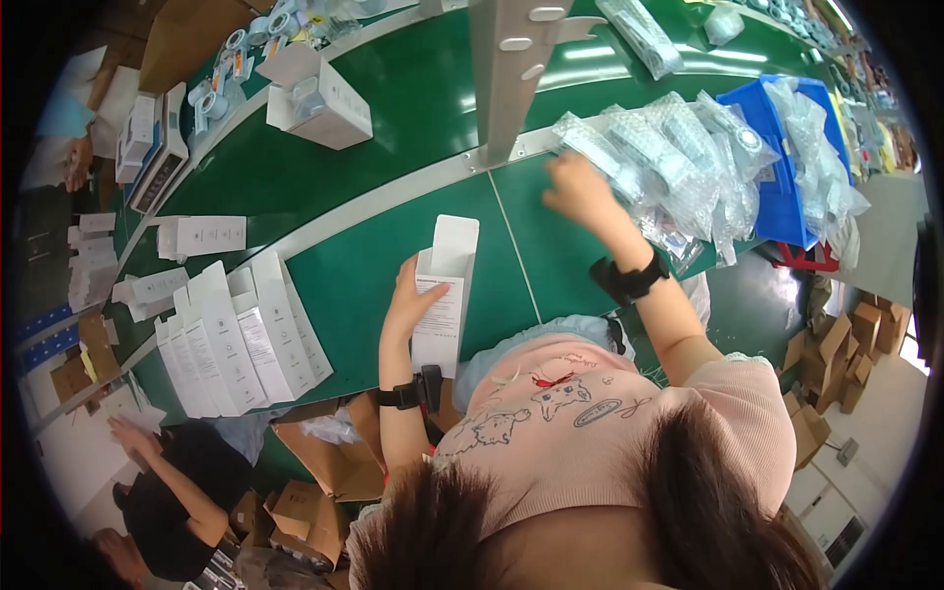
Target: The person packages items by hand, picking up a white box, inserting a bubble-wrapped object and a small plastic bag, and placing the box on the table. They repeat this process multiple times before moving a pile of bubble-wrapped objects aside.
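Our left hand [408,295] grips the open white carton [444,295] near the worktop's [393,246] front edge; our right hand's [580,192] fingers close on a bubble-wrapped packet [590,147], and tugging could topple the pile.

We see a factory packing line: green belt [413,118], white cartons [236,339], bagged parts [678,162], cardboard boxes [320,462]

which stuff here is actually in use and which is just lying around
In use: open white box held by the left hand; bubble-wrapped packets under the right hand.
Lying about: row of closed white boxes; blue bin; cardboard cartons.
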The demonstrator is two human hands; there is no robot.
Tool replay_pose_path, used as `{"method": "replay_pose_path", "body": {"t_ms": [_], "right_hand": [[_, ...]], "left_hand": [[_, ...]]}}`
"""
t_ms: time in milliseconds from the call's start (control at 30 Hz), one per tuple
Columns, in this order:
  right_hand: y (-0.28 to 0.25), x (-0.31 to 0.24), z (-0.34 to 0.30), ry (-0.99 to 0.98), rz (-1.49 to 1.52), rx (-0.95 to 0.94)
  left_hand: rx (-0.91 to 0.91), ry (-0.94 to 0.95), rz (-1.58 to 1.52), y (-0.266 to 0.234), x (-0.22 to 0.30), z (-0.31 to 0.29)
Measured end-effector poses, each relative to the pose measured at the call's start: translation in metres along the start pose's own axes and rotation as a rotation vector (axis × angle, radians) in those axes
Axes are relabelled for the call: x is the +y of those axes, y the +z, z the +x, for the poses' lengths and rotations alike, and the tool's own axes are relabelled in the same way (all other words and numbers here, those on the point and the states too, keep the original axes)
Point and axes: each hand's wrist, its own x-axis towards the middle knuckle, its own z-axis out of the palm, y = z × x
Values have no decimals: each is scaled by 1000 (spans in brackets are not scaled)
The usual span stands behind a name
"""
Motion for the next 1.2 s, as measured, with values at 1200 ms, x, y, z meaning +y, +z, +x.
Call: {"method": "replay_pose_path", "body": {"t_ms": [1200], "right_hand": [[-46, -51, -65, -351, 247, 649]], "left_hand": [[571, 825, 10, 112, 120, 1]]}}
